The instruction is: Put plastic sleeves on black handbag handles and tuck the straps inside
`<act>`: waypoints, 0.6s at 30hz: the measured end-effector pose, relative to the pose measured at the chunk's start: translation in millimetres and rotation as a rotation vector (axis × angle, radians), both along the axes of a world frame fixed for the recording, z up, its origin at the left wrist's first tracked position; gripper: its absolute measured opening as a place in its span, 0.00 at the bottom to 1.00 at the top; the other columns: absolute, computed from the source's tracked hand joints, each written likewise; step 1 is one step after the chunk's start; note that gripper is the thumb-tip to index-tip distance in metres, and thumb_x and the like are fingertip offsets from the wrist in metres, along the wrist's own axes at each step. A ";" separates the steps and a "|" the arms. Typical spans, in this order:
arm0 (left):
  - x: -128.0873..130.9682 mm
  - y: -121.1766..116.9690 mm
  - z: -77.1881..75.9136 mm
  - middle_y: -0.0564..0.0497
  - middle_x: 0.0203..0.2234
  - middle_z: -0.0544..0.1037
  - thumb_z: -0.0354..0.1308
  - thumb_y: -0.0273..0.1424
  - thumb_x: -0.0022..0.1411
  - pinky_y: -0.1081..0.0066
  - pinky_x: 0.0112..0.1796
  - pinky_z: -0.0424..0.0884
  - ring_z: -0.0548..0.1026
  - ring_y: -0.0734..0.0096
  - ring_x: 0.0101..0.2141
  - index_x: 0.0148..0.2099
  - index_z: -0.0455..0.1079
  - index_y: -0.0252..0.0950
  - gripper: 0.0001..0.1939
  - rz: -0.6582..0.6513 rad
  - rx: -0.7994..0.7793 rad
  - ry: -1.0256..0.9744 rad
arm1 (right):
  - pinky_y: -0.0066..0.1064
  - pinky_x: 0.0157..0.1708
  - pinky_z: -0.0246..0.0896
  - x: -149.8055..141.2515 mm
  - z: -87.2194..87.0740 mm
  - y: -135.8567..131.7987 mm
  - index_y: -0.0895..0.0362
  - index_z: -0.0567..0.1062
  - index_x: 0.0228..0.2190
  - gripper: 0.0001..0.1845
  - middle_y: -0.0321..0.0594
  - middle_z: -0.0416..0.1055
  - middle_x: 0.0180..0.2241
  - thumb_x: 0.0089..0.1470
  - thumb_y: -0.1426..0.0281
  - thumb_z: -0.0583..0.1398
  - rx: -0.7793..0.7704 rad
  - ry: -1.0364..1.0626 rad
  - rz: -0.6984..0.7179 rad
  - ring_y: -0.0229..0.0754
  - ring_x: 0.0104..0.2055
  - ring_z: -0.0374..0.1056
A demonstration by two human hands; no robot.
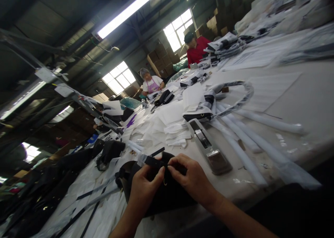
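Observation:
A black bag (169, 193) sits at the table's near edge, below both hands. My left hand (146, 182) is closed on a black strap (153, 161) at the bag's top, with clear plastic wrap around part of it. Thumb and index finger of my right hand (189, 173) pinch the dark bag close to the left thumb; the exact part between them is too dark to make out. A small gold-coloured metal piece (165, 182) shows on the bag under the fingertips. Right of the hands stands a grey tape dispenser (208, 146).
White wrapped tubes (237, 147) lie to the right, near a wrapped looped handle (244, 95). White sheets (174, 116) spread ahead. Black bags and straps (88, 206) cover the left side. Two people work farther along the table, one in a red top (197, 50).

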State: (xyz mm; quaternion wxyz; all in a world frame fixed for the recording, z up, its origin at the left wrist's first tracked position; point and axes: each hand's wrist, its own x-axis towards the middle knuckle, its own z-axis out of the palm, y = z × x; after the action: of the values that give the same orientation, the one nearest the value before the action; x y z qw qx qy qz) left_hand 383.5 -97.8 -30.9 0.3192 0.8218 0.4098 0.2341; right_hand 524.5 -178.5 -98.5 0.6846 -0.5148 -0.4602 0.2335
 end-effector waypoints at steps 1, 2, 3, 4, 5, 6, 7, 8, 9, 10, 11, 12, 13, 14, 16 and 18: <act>-0.1 -0.2 0.7 0.46 0.44 0.82 0.63 0.38 0.57 0.63 0.50 0.72 0.78 0.54 0.48 0.50 0.75 0.34 0.20 -0.001 -0.007 -0.001 | 0.28 0.38 0.62 -0.6 0.4 -0.4 0.54 0.76 0.32 0.03 0.34 0.72 0.32 0.55 0.73 0.61 -0.008 0.009 -0.002 0.39 0.35 0.69; -0.2 -0.6 1.7 0.46 0.44 0.82 0.63 0.37 0.57 0.63 0.49 0.72 0.78 0.54 0.47 0.50 0.75 0.34 0.20 -0.001 -0.019 -0.003 | 0.28 0.38 0.62 -1.1 0.4 -0.8 0.54 0.76 0.32 0.03 0.34 0.73 0.32 0.55 0.73 0.61 -0.017 0.019 0.000 0.39 0.35 0.69; 0.0 -1.2 2.9 0.46 0.43 0.82 0.63 0.37 0.57 0.63 0.49 0.73 0.78 0.54 0.47 0.50 0.76 0.34 0.20 0.000 -0.032 -0.007 | 0.28 0.38 0.62 -1.4 0.3 -1.1 0.54 0.76 0.32 0.03 0.34 0.73 0.32 0.55 0.73 0.61 -0.027 0.032 0.004 0.39 0.35 0.69; 0.2 -1.9 4.2 0.46 0.43 0.83 0.63 0.37 0.56 0.64 0.48 0.74 0.79 0.54 0.46 0.49 0.76 0.34 0.20 -0.001 -0.046 -0.008 | 0.28 0.38 0.62 -1.6 0.1 -1.4 0.54 0.76 0.32 0.03 0.34 0.73 0.32 0.56 0.72 0.61 -0.037 0.043 0.012 0.39 0.35 0.69; 0.4 -2.6 5.7 0.46 0.42 0.83 0.64 0.37 0.56 0.64 0.46 0.75 0.79 0.54 0.45 0.49 0.76 0.34 0.19 -0.002 -0.056 -0.006 | 0.28 0.37 0.62 -1.4 -0.2 -1.6 0.54 0.76 0.32 0.03 0.34 0.73 0.32 0.55 0.72 0.61 -0.046 0.054 0.021 0.39 0.35 0.70; 0.8 -3.4 7.1 0.46 0.41 0.83 0.64 0.37 0.55 0.65 0.45 0.75 0.80 0.54 0.44 0.48 0.77 0.34 0.19 -0.001 -0.064 -0.001 | 0.28 0.37 0.62 -1.1 -0.4 -1.7 0.54 0.76 0.32 0.03 0.34 0.73 0.31 0.55 0.72 0.61 -0.055 0.064 0.034 0.40 0.35 0.70; 1.1 -4.0 8.4 0.46 0.40 0.83 0.64 0.37 0.55 0.65 0.44 0.76 0.80 0.54 0.43 0.47 0.77 0.33 0.18 -0.001 -0.068 0.007 | 0.28 0.37 0.63 -0.7 -0.5 -1.7 0.54 0.76 0.32 0.02 0.34 0.74 0.31 0.55 0.72 0.61 -0.064 0.074 0.049 0.40 0.35 0.70; 1.5 -4.5 9.6 0.46 0.40 0.84 0.64 0.37 0.55 0.65 0.43 0.76 0.81 0.54 0.42 0.46 0.77 0.33 0.18 -0.001 -0.068 0.016 | 0.29 0.37 0.63 -0.2 -0.5 -1.8 0.55 0.76 0.32 0.02 0.34 0.74 0.31 0.55 0.72 0.61 -0.072 0.083 0.062 0.40 0.35 0.70; 1.9 -4.9 10.5 0.46 0.39 0.84 0.64 0.37 0.55 0.66 0.42 0.76 0.81 0.53 0.42 0.45 0.77 0.33 0.18 -0.003 -0.068 0.025 | 0.29 0.37 0.63 0.3 -0.2 -1.9 0.55 0.76 0.32 0.02 0.35 0.74 0.31 0.55 0.71 0.62 -0.080 0.092 0.076 0.41 0.35 0.71; 2.2 -5.0 11.1 0.46 0.39 0.84 0.64 0.37 0.55 0.66 0.42 0.76 0.81 0.53 0.41 0.45 0.77 0.33 0.17 -0.007 -0.068 0.034 | 0.29 0.37 0.63 0.6 0.1 -2.2 0.55 0.76 0.32 0.02 0.35 0.74 0.31 0.55 0.71 0.62 -0.087 0.099 0.086 0.41 0.36 0.71; 2.4 -4.9 11.3 0.46 0.38 0.84 0.64 0.36 0.54 0.65 0.42 0.76 0.81 0.53 0.41 0.45 0.77 0.33 0.17 -0.008 -0.067 0.040 | 0.30 0.37 0.63 0.8 0.6 -2.5 0.55 0.76 0.32 0.01 0.35 0.74 0.31 0.55 0.71 0.62 -0.091 0.103 0.093 0.41 0.35 0.71; 2.4 -4.6 11.1 0.46 0.37 0.84 0.64 0.36 0.54 0.65 0.41 0.76 0.81 0.53 0.40 0.45 0.77 0.33 0.17 -0.005 -0.064 0.049 | 0.30 0.37 0.63 0.8 1.1 -3.0 0.55 0.76 0.32 0.01 0.35 0.74 0.31 0.55 0.71 0.62 -0.094 0.102 0.099 0.41 0.35 0.71; 2.3 -4.2 10.5 0.46 0.36 0.84 0.64 0.36 0.53 0.66 0.40 0.77 0.81 0.54 0.39 0.44 0.77 0.32 0.17 0.003 -0.056 0.055 | 0.30 0.37 0.63 0.7 1.6 -3.5 0.55 0.76 0.32 0.01 0.35 0.74 0.31 0.55 0.71 0.62 -0.096 0.098 0.102 0.41 0.35 0.70; 1.9 -3.7 9.6 0.46 0.35 0.84 0.64 0.35 0.53 0.66 0.39 0.77 0.81 0.54 0.37 0.44 0.77 0.32 0.17 0.014 -0.045 0.060 | 0.30 0.37 0.63 0.3 2.0 -4.1 0.55 0.75 0.32 0.01 0.34 0.73 0.30 0.55 0.71 0.62 -0.097 0.092 0.105 0.41 0.35 0.70; 0.6 -2.7 7.3 0.47 0.33 0.84 0.64 0.34 0.52 0.67 0.36 0.76 0.81 0.57 0.34 0.43 0.76 0.32 0.17 0.035 -0.026 0.068 | 0.29 0.37 0.63 -0.9 2.4 -5.2 0.55 0.75 0.31 0.01 0.34 0.73 0.30 0.55 0.71 0.62 -0.094 0.078 0.105 0.41 0.35 0.70; -1.3 -2.1 4.6 0.48 0.32 0.83 0.63 0.34 0.52 0.67 0.34 0.76 0.81 0.58 0.33 0.44 0.74 0.33 0.17 0.034 -0.022 0.076 | 0.29 0.37 0.63 -3.0 2.1 -5.9 0.55 0.75 0.31 0.01 0.34 0.73 0.31 0.55 0.72 0.62 -0.090 0.061 0.100 0.40 0.35 0.70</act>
State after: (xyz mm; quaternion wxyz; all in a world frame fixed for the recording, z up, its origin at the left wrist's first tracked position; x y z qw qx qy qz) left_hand 382.3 -99.9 -26.3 0.3084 0.8194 0.4382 0.2037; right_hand 521.5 -184.4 -96.3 0.6619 -0.5141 -0.4533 0.3034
